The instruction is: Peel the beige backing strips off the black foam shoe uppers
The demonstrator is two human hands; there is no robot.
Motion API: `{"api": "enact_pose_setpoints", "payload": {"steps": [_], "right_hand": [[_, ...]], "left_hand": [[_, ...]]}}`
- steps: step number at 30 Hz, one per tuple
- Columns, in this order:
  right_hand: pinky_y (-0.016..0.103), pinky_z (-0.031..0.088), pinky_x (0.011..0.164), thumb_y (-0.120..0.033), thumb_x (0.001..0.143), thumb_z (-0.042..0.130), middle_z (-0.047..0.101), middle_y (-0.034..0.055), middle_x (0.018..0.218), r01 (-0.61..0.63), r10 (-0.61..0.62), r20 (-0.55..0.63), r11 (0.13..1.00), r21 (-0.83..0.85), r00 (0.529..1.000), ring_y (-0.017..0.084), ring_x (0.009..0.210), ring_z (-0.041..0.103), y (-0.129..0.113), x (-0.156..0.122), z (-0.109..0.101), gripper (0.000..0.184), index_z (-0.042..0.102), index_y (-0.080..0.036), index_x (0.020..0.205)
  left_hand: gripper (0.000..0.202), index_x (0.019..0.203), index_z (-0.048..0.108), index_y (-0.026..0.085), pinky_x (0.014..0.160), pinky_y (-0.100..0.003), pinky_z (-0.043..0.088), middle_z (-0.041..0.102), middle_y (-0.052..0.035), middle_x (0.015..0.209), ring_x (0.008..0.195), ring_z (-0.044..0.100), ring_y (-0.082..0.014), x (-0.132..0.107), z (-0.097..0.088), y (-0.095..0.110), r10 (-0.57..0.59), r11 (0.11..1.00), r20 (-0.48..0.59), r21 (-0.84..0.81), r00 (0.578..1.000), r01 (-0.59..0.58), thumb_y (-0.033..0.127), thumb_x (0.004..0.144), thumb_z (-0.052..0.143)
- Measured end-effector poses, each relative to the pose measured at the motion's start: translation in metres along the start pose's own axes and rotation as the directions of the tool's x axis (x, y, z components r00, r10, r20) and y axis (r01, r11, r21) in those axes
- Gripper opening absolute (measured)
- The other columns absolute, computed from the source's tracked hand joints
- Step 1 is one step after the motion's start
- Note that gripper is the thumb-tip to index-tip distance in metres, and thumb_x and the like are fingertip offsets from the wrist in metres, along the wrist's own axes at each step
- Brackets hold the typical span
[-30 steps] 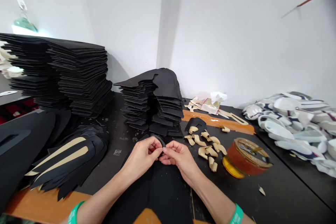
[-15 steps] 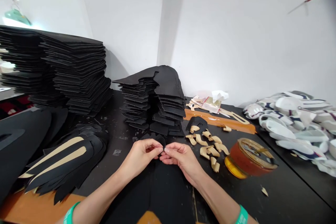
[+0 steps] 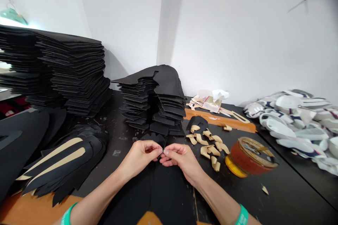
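My left hand (image 3: 146,153) and my right hand (image 3: 178,156) meet fingertip to fingertip in front of me. Each pinches, thumb against forefinger, at the edge of a black cut piece of sheet material (image 3: 165,190) that runs down toward me with a seam line along its middle. The exact spot between the fingertips is hidden. Just beyond the fingers stands a stack of black curved shoe-upper pieces (image 3: 169,84). Curled beige paper strips (image 3: 211,150) lie to the right of my right hand.
Tall black stacks (image 3: 76,74) rise at the left. Black pieces with beige strips (image 3: 60,154) lie nearer. At the right are a tape roll (image 3: 250,156) and a heap of white shoe uppers (image 3: 298,123). Orange sheeting (image 3: 219,119) and a tissue pack (image 3: 212,103) are behind.
The view has shifted slightly, so everything sits a little further left. Both hands keep their pinch at nearly the same place on the black piece.
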State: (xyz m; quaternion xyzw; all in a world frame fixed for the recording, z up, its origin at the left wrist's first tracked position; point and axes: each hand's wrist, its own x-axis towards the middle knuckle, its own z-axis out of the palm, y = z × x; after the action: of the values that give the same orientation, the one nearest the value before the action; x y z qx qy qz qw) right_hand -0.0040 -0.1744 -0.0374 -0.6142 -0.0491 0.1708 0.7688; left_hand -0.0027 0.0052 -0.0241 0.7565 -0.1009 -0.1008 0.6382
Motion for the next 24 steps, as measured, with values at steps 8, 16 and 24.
{"api": "enact_pose_setpoints", "payload": {"steps": [8,16,24], "right_hand": [[0.027,0.057,0.065,-0.04,0.065,0.082,0.073,0.0102,0.075,-0.003,0.003,-0.008,1.0,-0.003,1.0,0.017,0.066,0.07,0.0004,0.0013,-0.0006,0.033,0.074,-0.011,0.08],[0.028,0.057,0.066,-0.043,0.063,0.082,0.073,0.0098,0.074,-0.003,0.002,-0.018,1.0,-0.03,1.0,0.018,0.065,0.07,0.0025,0.0017,0.0004,0.036,0.073,-0.011,0.079],[0.028,0.057,0.065,-0.044,0.064,0.082,0.073,0.0096,0.076,0.009,-0.009,-0.006,0.999,-0.052,1.0,0.018,0.067,0.07,0.004,0.0015,-0.0005,0.037,0.072,-0.011,0.079]], "left_hand": [[0.02,0.079,0.071,0.013,0.062,-0.017,0.049,0.069,-0.0016,0.073,0.065,0.06,-0.0097,0.0003,0.0006,0.0001,-0.02,1.0,0.001,0.013,1.0,0.02,0.032,0.079,0.065],[0.02,0.079,0.071,0.013,0.061,-0.017,0.048,0.069,-0.0014,0.071,0.063,0.06,-0.0095,0.0005,-0.0004,-0.0011,-0.032,0.999,0.011,0.024,0.999,0.031,0.032,0.079,0.064],[0.022,0.079,0.071,0.013,0.062,-0.019,0.05,0.07,-0.0022,0.072,0.065,0.06,-0.0108,0.0008,-0.001,-0.0044,-0.029,0.999,0.028,0.029,0.999,0.028,0.034,0.079,0.063]]}}
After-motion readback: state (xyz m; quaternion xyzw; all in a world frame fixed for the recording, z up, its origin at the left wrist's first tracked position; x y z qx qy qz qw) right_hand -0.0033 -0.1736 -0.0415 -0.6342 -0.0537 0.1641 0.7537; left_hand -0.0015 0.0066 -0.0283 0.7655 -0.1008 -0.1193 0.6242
